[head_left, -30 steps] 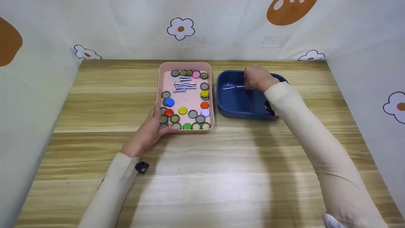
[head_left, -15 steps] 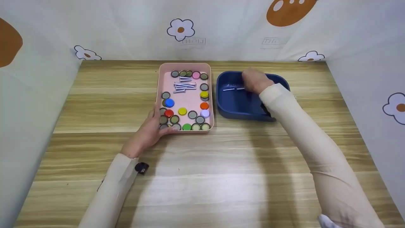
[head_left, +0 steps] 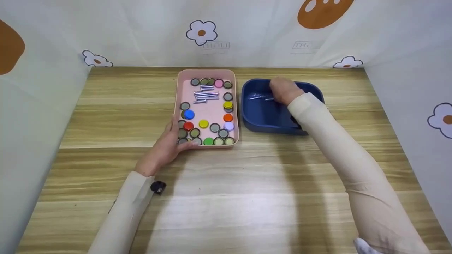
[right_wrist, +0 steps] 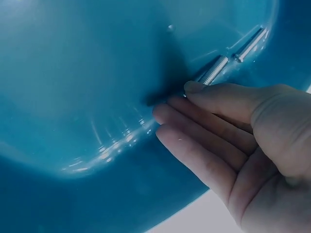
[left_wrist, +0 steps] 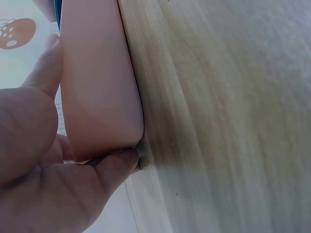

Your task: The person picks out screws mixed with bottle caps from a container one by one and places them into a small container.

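Note:
My left hand grips the near left corner of a pink tray. Its thumb lies along the near wall, and the fingers bend around the side in the left wrist view. Inside the tray are silver bolts and many bottle caps, some grey, others brightly coloured. My right hand reaches into a dark blue bin. In the right wrist view, its thumb and forefinger pinch the end of a threaded bolt low in the bin. A second bolt lies just beyond it.
The blue bin stands right beside the tray on a wood-grain table. A pale curtain with flower prints rises behind the table and along both sides. A small black device sits at the left cuff.
My right hand has shifted slightly left and toward me within the bin, and the bolts there have moved a little. My left hand and the tray stay in place.

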Demonstrator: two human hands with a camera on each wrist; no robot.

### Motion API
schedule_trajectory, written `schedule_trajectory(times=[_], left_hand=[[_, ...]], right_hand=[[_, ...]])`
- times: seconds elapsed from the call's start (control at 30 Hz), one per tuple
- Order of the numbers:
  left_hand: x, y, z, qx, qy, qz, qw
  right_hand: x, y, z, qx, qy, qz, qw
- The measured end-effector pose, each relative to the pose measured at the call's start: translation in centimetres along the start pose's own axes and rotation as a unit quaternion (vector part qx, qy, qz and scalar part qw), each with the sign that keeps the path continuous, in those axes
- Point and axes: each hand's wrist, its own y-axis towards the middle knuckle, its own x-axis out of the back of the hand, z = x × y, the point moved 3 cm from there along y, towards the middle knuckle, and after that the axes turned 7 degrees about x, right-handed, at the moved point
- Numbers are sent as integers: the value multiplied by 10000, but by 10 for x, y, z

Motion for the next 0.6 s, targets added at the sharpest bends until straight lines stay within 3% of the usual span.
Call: schedule_trajectory(times=[0.2,0.5,0.6], left_hand=[[1,-1,1,75,-119,31,9999],[2,-1,-1,-95,336,-111,9993],[2,-1,-1,-58,276,-69,9996]], right_hand=[[-1,-1,0,88,-6,-45,10000],[-1,-4,1,126,-45,39,9999],[0,-5,1,125,-56,43,9999]])
